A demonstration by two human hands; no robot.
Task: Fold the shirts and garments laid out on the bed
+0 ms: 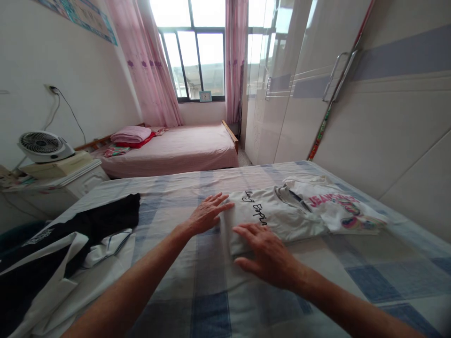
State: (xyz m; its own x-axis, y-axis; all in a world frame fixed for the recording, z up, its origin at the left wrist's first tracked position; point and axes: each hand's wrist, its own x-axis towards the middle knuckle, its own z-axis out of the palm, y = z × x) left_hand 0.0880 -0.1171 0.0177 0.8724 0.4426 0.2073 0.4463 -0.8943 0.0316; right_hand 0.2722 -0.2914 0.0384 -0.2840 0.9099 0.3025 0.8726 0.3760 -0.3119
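In the head view, a folded white T-shirt lies on the bed, its long axis running from the near left toward the far right, with black script lettering along its near end. The left hand lies flat with fingers spread at the shirt's left edge, its fingertips touching the cloth. The right hand lies open, palm down, on the shirt's near corner; neither hand grips anything. Just beyond, overlapping the shirt's far end, lies a second white shirt with a pink print.

The bed carries a blue-and-white checked sheet. Dark and white clothing is heaped at its left. Behind stand a pink bed, a window with pink curtains, a white wardrobe and a small fan.

The script wording is too distorted to read, and the heap is cut off by the left edge.
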